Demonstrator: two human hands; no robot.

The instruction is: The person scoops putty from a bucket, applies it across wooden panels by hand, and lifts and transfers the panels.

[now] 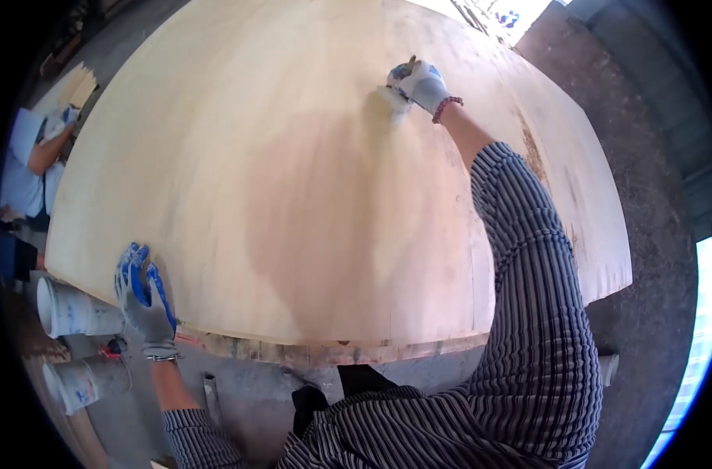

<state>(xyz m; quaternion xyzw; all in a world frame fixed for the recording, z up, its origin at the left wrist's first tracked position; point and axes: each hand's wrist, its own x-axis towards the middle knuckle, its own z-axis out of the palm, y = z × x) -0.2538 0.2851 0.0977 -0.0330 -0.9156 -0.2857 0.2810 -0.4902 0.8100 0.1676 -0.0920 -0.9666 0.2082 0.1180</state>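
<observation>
1. The person's right hand (418, 84), gloved, is closing its fingers around a pale flat tool (393, 98); the tool's flat part is sitting just below and to the left of the knuckles, and a dark end is poking up above them.
2. The wooden sheet (215, 195) is lying directly beneath that hand, which is working over the sheet's far half, and is spreading broadly on both sides of it.
3. The left hand (146, 305), in a grey and blue glove, is holding nothing; its fingers are spreading loosely at the sheet's near left corner. How firmly it is pressing, one cannot tell.
4. The sheet is looking pale and smooth, with soft streaks of grain. A brownish shadow (309, 211) is covering the wood nearer the body than the right hand, and a dark rough mark (531, 148) is showing to that hand's right.
5. The near edge (348, 342) is curving rightward from the left hand, in front of the body. Pale wood is stretching between the two hands.
6. Two white buckets (78, 310) are standing just left of the left hand and wrist, below the sheet. A co-worker (28, 176) is standing farther off, beyond that hand and to its left.
</observation>
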